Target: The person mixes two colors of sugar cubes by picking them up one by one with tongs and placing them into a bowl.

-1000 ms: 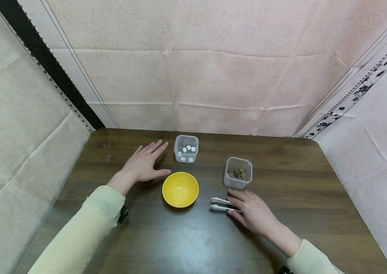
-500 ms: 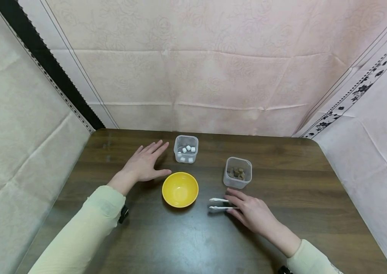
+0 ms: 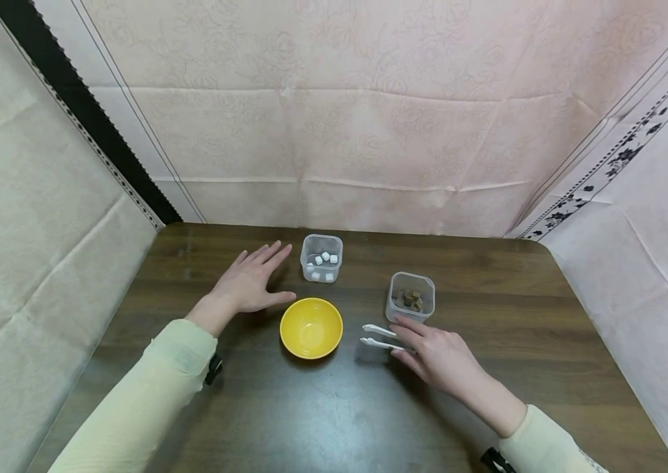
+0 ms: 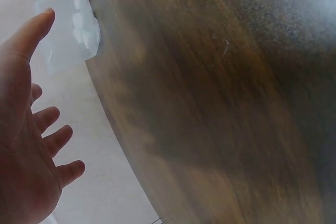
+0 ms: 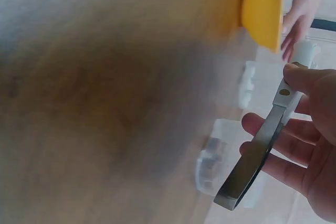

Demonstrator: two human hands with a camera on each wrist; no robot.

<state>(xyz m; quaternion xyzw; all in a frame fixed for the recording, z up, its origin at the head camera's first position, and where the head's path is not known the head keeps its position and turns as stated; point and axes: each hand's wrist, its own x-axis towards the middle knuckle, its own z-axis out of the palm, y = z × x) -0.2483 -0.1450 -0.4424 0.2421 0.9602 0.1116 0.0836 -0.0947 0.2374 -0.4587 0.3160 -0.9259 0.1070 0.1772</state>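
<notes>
My right hand (image 3: 443, 358) pinches a pair of tongs (image 5: 257, 145) between thumb and fingers. The tongs have a bent metal band and white ends, which point left toward the bowl in the head view and stand slightly apart. Their shadow lies below them on the table. My left hand (image 3: 245, 282) holds nothing, its fingers spread and its thumb close to the rim of a yellow bowl (image 3: 311, 328). Just beyond the right fingers stands a clear plastic container (image 3: 412, 315) with small brown cubes (image 3: 410, 299).
A second clear container (image 3: 322, 244), with several white cubes (image 3: 326, 256) in it, stands behind the bowl near the far edge of the brown wooden table (image 3: 310, 420). Pale patterned cloth (image 3: 339, 131) hangs behind the table and at both sides.
My right hand has lifted the tongs off the table and moved them slightly away from me, toward the container of brown cubes. The left hand and bowl stay in place.
</notes>
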